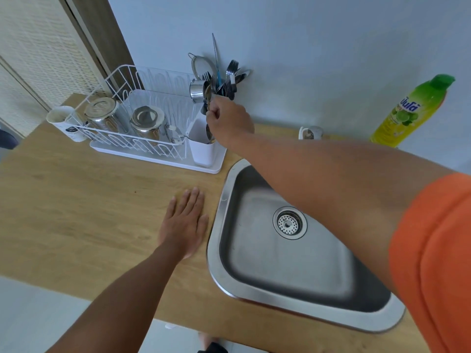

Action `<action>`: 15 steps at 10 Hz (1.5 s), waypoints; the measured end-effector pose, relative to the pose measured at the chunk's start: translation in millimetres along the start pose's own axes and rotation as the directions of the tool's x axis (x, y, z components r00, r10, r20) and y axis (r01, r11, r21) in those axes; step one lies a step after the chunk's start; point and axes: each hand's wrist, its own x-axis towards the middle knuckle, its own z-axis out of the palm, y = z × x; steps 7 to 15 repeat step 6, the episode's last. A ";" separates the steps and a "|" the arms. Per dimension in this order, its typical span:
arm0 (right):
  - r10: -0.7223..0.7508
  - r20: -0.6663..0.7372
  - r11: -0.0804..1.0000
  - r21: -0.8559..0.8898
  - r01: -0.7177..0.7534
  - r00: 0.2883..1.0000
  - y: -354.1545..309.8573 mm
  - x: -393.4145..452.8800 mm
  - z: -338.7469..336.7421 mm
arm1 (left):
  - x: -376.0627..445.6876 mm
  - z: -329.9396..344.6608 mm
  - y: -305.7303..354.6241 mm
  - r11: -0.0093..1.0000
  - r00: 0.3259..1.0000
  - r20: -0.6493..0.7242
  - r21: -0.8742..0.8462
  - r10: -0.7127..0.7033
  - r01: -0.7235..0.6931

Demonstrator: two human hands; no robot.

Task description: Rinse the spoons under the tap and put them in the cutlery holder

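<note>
My right hand reaches over the white cutlery holder at the right end of the dish rack and pinches the handle of a spoon that stands bowl-up among the other cutlery. Several forks and spoons and a small strainer stick up from the holder behind my hand. More spoon ends show inside the holder's front compartment. My left hand lies flat, fingers straight, on the wooden counter left of the steel sink. No tap shows in the frame.
A white wire dish rack holds two steel pots and a small steel cup. A white mug stands at its left end. A green dish soap bottle stands at the back right, and a small white object sits behind the sink.
</note>
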 end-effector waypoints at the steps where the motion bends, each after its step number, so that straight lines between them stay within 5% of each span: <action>1: 0.039 0.021 0.999 -0.007 -0.039 0.999 4.7 -0.9 8.1 | 0.0 1.1 -0.2 1.000 1.000 -0.004 0.003 -0.005 0.005; 4: 0.070 0.084 0.982 -0.183 -0.054 0.994 20.2 -17.2 12.4 | -1.2 0.0 -0.7 1.000 1.000 0.005 0.000 -0.006 0.006; 15: 0.154 0.105 0.978 -0.159 -0.136 0.983 53.1 -61.7 17.0 | -1.3 -1.9 0.3 0.999 1.000 -0.026 -0.031 -0.005 0.004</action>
